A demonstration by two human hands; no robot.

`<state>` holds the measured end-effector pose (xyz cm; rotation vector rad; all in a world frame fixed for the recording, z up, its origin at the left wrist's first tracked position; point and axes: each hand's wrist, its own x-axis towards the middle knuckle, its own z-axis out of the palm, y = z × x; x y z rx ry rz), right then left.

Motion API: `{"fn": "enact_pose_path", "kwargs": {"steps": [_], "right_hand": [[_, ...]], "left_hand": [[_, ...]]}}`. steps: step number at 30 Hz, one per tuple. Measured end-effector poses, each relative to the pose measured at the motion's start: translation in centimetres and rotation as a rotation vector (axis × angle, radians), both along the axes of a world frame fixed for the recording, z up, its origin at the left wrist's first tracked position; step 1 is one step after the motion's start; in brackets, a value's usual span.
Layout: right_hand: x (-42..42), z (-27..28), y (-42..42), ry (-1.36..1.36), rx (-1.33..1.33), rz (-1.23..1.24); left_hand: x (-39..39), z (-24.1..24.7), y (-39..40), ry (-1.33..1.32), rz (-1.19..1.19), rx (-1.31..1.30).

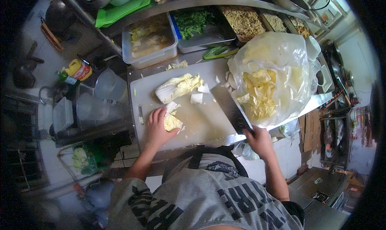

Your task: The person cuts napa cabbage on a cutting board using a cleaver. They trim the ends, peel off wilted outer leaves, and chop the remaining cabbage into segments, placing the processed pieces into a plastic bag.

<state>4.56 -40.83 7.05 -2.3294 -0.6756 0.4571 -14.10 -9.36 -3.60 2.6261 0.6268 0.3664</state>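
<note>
My left hand [158, 126] rests on a small heap of cut napa cabbage [172, 122] at the left of a white cutting board [199, 136]. My right hand [258, 141] is closed around the handle of a cleaver [229, 104], whose broad blade lies over the board's right part. Beyond my left hand, a larger wedge of napa cabbage [178, 87] lies on its side. Two white cabbage pieces [196, 98] sit near it. Beside the cleaver, a clear plastic bag [289, 73] bulges with yellowish cut cabbage leaves [260, 94], its mouth facing the board.
Behind the board stand a plastic tub [150, 53] of cut vegetables, a metal tray [205, 43] with chopped greens, and a tray of pale shredded food [243, 22]. A small peeling knife [140, 112] lies at the board's left edge. Clear plastic containers [110, 85] stand to the left.
</note>
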Motion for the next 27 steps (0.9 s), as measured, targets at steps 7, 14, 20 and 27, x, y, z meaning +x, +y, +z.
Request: {"fn": "enact_pose_path", "kwargs": {"steps": [7,14,20,27], "right_hand": [[1.9,-4.9,8.2,-0.277,-0.308,0.1],[-3.8,-4.9,7.4,-0.032,0.03,0.176],[-4.3,-10.6,8.0,0.764,-0.012,0.037],[-4.5,-4.0,5.6,0.397,0.098,-0.036]], "left_hand": [[6.2,-1.0,-1.6,-0.186,-0.118,-0.097],[6.7,-3.2,-1.9,-0.314,-0.13,-0.264],[6.6,-4.6,-5.5,-0.557,0.06,-0.431],[13.2,-0.8,-11.5,-0.802,-0.028,-0.721]]}}
